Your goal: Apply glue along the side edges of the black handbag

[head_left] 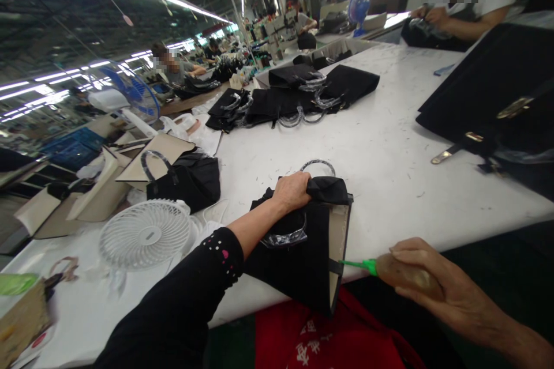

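A black handbag lies on its side at the near edge of the white table, its beige inner edge facing right. My left hand is closed on the dark fabric at the bag's top, between its two plastic-wrapped handles. In my right hand is a soft amber glue bottle with a green nozzle. The thin green tip points left and meets or nearly meets a small dark tab on the bag's beige edge. Which of the two it is, I cannot tell.
A white fan lies on the table at the left, near a black bag and beige panels. More black bags are piled at the back. A large black bag stands right, with a person behind it.
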Tool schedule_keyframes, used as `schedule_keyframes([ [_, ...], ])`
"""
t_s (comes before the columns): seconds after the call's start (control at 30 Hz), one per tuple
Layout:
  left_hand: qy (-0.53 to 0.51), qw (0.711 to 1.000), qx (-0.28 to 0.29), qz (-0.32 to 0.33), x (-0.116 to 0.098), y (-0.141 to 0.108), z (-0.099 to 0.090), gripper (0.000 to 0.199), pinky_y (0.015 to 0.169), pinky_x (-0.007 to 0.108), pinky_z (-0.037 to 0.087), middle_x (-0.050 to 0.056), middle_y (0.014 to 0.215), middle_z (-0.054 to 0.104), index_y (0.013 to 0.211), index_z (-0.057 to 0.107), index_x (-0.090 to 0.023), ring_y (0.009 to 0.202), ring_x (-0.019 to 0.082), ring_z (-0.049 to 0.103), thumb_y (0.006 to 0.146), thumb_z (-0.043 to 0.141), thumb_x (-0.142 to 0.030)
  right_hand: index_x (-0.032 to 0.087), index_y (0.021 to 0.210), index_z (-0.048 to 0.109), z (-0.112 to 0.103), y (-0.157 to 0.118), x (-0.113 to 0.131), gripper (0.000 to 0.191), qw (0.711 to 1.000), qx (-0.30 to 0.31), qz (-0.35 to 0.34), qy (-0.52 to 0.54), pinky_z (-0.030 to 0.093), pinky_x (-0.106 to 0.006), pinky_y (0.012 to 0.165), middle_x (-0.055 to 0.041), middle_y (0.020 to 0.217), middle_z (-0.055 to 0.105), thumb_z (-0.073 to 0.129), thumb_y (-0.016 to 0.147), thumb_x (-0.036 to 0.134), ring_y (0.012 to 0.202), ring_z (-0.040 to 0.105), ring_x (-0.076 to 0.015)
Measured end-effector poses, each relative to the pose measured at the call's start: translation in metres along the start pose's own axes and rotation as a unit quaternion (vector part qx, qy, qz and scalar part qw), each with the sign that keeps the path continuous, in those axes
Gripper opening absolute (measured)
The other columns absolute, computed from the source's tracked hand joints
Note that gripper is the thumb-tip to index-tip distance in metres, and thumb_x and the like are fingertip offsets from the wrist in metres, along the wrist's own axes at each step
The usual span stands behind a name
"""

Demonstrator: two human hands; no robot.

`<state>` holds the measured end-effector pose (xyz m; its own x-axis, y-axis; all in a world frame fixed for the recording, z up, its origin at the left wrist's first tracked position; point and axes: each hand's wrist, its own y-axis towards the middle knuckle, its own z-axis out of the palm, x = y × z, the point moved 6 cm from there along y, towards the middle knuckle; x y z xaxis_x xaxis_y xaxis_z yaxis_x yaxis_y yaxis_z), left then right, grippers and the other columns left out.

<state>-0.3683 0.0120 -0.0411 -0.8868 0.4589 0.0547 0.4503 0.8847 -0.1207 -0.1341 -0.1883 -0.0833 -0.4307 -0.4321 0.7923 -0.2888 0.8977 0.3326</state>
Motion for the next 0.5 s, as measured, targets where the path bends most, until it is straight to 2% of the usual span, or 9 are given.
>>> schedule_keyframes([
  [0.2, 0.000, 1.000, -0.004, -0.003, 0.001, 0.000, 0.002, 0.020, 0.075, 0.032, 0.052, 0.006, 0.104, 0.066, 0.099, 0.058, -0.022, 0.090, 0.025, 0.066, 0.082, 0.055, -0.032, 0.028, 0.117, 0.058, -0.001, -0.002, -0.003, 0.033, 1.000, -0.010, 0.006, -0.013, 0.057, -0.031, 0.083, -0.0080, 0.117, 0.061, 0.068, 0.086, 0.032, 0.102, 0.064, -0.0246],
  [0.37, 0.000, 1.000, -0.010, -0.004, 0.000, -0.002, 0.002, 0.019, 0.077, 0.032, 0.052, 0.005, 0.104, 0.065, 0.100, 0.058, -0.023, 0.092, 0.025, 0.066, 0.083, 0.054, -0.031, 0.029, 0.116, 0.055, 0.002, 0.000, 0.003, 0.034, 0.999, 0.023, 0.018, 0.019, 0.056, -0.029, 0.084, -0.0058, 0.116, 0.061, 0.069, 0.085, 0.031, 0.104, 0.063, -0.0234],
  [0.5, 0.002, 1.000, -0.014, -0.009, -0.001, -0.004, 0.000, 0.022, 0.080, 0.032, 0.051, 0.005, 0.108, 0.065, 0.104, 0.058, -0.023, 0.095, 0.024, 0.065, 0.083, 0.055, -0.028, 0.030, 0.113, 0.053, 0.003, 0.004, 0.009, 0.029, 0.997, 0.043, 0.037, 0.043, 0.055, -0.026, 0.078, -0.0028, 0.107, 0.061, 0.066, 0.087, 0.030, 0.094, 0.064, -0.0194],
])
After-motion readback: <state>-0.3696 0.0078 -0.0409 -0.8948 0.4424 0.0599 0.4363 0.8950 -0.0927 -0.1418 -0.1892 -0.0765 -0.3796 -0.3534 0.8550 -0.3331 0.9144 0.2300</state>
